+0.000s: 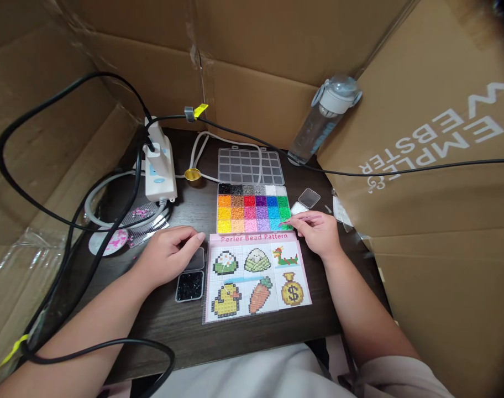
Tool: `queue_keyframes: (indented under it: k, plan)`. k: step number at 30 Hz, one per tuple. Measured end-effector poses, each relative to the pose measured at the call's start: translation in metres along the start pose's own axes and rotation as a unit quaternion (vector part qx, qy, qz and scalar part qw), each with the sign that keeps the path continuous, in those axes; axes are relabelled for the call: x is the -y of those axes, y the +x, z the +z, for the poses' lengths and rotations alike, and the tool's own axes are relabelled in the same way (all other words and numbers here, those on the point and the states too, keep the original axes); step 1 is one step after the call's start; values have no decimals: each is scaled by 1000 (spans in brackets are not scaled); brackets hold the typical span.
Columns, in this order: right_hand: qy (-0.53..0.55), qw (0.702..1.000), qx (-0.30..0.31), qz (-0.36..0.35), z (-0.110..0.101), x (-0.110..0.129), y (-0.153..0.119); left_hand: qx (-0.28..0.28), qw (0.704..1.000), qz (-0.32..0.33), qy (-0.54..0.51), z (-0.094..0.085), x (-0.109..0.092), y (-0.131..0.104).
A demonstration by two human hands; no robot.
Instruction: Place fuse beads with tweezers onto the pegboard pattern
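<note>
My right hand pinches a pair of pink tweezers, their tips over the blue and green compartments at the right front of the bead box. That box holds small beads sorted by colour, and its clear lid lies folded back. My left hand rests on the table with its fingers curled in, and I see nothing in it. Beside it a small clear box of black beads stands with its lid raised. Between my hands lies a Perler bead pattern sheet under a clear pegboard, a few beads along its pictures.
A white power strip with black cables stands at the left. Near it are a round white dish and pink beads. A water bottle leans at the back right. A small box of white beads sits by my right hand. Cardboard walls surround the table.
</note>
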State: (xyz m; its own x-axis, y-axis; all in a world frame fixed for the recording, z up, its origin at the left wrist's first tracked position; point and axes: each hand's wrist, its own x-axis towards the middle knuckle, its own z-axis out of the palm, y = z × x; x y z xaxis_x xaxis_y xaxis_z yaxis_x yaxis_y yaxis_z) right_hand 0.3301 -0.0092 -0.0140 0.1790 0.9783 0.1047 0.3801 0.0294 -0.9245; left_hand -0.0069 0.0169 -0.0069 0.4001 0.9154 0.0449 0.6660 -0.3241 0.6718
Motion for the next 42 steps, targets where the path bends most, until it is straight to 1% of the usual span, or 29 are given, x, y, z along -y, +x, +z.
queue_keyframes:
  k: [7, 13, 19, 28, 36, 42]
  plan:
    - [38, 999, -22, 13, -1, 3, 0, -1, 1000, 3, -3, 0, -1, 1]
    - [68, 998, -10, -3, 3, 4, -3, -2, 1000, 5, 1, -1, -3, 1]
    - [42, 999, 5, 2, 11, 10, -8, -5, 1000, 4, 1, -1, -5, 1]
    - [60, 998, -10, 8, 3, 3, 2, 0, 1000, 7, -1, -1, -4, 0]
    - [71, 997, -15, 13, 4, -1, 3, 0, 1000, 2, -3, -1, -5, 1]
    - [67, 997, -16, 20, 6, 0, 3, -4, 1000, 0, -4, -2, -7, 2]
